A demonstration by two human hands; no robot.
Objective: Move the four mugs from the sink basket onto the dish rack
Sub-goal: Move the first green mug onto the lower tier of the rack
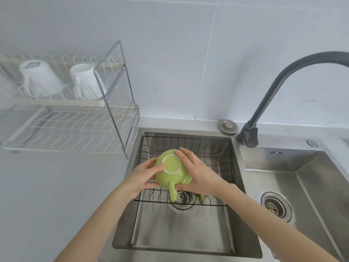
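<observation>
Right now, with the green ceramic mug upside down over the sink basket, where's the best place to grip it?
Grip the green ceramic mug by its round body, palms from opposite sides, as the left hand and right hand do. Its base faces up and its handle points down toward the person, so the wide curved sides are the most exposed. The handle probably suits only a one-handed carry.

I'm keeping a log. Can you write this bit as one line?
hands: left, right hold green mug upside down | over sink basket | dish rack: two white mugs
</observation>
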